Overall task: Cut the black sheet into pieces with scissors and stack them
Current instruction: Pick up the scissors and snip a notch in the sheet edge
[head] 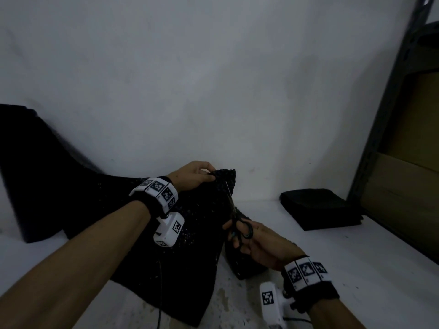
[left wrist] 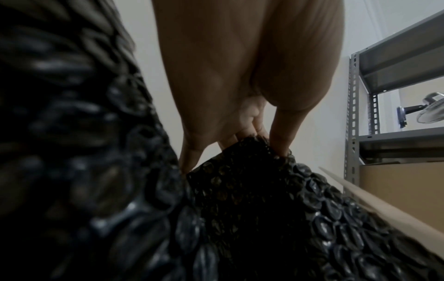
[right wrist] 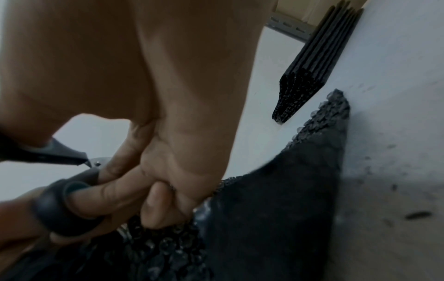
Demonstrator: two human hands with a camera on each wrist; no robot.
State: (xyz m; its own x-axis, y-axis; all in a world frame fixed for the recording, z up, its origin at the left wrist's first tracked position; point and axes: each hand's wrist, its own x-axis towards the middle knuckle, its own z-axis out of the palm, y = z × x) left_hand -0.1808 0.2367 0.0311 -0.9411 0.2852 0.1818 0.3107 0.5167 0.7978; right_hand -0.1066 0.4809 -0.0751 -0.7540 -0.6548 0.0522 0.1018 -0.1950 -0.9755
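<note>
- Far left: a dark roll (head: 31,167) of the same black material, standing against the white wall (head: 213,79).
- Left of centre: black sheet (head: 185,245) of bubbled plastic, spread over the white surface (head: 356,269) and lifted at its far end.
- Left hand (head: 192,175) pinching the raised far edge of the sheet, thumb and fingertips (left wrist: 281,140) closed on it, seen clearly from the left wrist.
- Centre: scissors (head: 234,214) with blades pointing away up the sheet, black handles near the body.
- Right hand (head: 259,243) gripping the scissors, fingers (right wrist: 108,194) threaded through a handle loop; partly cut strip lying below it on the surface.
- Right of centre: stack of cut pieces (head: 320,208), black and squared, lying flat on the surface, well apart from the sheet.
- Far right: grey metal shelf (head: 389,115) holding brown cardboard boxes (head: 413,167).
</note>
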